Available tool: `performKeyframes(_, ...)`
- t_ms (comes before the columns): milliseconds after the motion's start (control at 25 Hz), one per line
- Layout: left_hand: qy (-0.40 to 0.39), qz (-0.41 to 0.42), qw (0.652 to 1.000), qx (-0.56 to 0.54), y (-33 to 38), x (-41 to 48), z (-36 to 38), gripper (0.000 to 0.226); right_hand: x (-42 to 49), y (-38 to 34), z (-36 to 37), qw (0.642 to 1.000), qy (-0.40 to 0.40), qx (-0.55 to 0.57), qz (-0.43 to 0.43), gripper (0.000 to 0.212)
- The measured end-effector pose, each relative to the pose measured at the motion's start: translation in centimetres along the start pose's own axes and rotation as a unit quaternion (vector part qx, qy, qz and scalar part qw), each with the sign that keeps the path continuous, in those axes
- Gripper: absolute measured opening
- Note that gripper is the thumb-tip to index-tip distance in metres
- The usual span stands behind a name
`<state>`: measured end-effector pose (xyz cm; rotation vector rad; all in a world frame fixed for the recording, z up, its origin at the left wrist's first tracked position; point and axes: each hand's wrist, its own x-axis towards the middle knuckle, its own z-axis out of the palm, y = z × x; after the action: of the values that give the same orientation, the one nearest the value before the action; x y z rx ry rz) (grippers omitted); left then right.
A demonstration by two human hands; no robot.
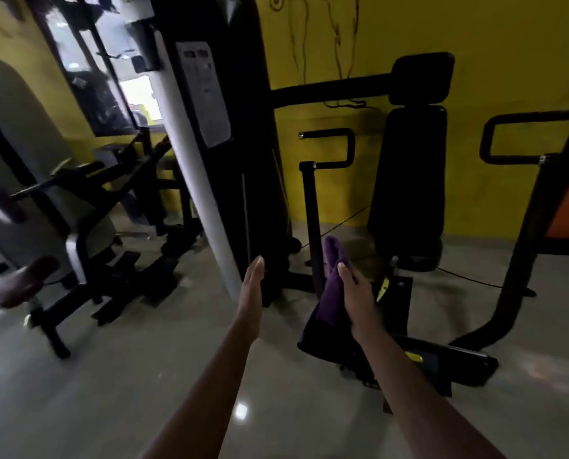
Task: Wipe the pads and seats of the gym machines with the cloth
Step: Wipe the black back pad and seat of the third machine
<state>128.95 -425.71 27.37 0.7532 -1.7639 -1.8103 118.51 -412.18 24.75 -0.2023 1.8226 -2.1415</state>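
Grey-and-black frames fill my nine o'clock, where a bench machine (77,226) sits blurred, a reddish pad (28,283) low at its near end. Moving right, my left hand (251,293) hangs flat and empty, fingers straight, touching nothing, just in front of the white upright post (193,193). Past it, my right hand (356,296) is clamped on the purple cloth (331,286), whose upper end sticks up beyond my fingers while the rest drapes down toward the dark seat (323,339) at about five o'clock. At one o'clock the tall black back pad (409,180) stands against the yellow wall (508,61), well apart from both hands. I judge the wipe is not yet under way on that pad. Risk from here: the loosely folded cloth could slip from my grip as I reach, or my forearm could clip the handle bar (329,150) between me and the pad.
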Motion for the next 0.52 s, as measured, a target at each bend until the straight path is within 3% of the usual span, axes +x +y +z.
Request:
performKeyframes(80,-0.033,0.004,0.999,0.008,-0.2,5.9,0.0,0.051,3.8,0.2,1.9,1.000,0.028,0.012,-0.007,0.028)
performKeyframes(520,-0.170,-0.018,0.985,0.010,1.4,38.0,5.3,0.057,30.6,-1.9,10.8,0.989,0.142,0.033,-0.039,0.037)
